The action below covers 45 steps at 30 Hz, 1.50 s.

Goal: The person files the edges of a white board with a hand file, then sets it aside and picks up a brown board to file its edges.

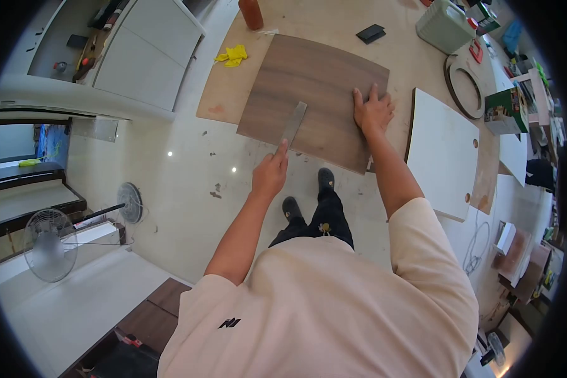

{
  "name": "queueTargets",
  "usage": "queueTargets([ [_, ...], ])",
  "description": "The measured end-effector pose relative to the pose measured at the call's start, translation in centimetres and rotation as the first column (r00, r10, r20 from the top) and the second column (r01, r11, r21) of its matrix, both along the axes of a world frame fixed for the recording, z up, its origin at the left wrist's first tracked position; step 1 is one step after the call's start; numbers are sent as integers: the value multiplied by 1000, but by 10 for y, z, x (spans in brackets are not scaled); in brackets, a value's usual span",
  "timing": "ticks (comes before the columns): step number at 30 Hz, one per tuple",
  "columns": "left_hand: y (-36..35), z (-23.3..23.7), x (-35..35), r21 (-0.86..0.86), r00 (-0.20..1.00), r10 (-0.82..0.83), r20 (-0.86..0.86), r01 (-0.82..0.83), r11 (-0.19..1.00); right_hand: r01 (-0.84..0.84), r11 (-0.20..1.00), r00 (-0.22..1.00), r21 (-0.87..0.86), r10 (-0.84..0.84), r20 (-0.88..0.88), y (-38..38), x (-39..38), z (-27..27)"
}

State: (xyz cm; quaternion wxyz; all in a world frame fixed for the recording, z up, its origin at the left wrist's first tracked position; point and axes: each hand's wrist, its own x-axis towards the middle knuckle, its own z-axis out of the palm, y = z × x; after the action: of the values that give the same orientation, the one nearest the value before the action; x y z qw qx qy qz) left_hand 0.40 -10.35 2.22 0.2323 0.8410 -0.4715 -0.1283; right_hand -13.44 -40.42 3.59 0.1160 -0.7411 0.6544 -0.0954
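A brown wood-grain panel (pixel 315 82) lies on the worktable in front of me, its near edge at the table's front. My left hand (pixel 271 171) is closed round the near end of a flat metal file (pixel 295 123), index finger stretched along it. The file's grey blade points away from me over the panel's near part. On the panel's right side, my right hand (pixel 373 113) rests with its fingers spread. The handle end of the file is hidden in my left hand.
Around the panel are a yellow cloth (pixel 233 56), a reddish-brown bottle (pixel 251 14) and a dark folded piece (pixel 371 33). A white board (pixel 444 154), a roll of edge banding (pixel 465 86) and a jerrycan (pixel 444 26) stand to the right. Fans (pixel 49 246) are at left.
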Motion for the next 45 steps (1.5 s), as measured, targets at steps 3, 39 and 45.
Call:
queueTargets([
  [3,14,-9,-1,-83,999,28,38,-25,996,5,999,1000,-39,-5,-17,-2,0,-7],
  [39,15,-15,-62,-70,995,-99,24,100,992,12,999,997,-53,-8,83,-2,-5,-15],
  [45,18,-9,-60,-114,995,-94,36,97,989,10,997,995,-73,-3,96,-4,-6,-17],
])
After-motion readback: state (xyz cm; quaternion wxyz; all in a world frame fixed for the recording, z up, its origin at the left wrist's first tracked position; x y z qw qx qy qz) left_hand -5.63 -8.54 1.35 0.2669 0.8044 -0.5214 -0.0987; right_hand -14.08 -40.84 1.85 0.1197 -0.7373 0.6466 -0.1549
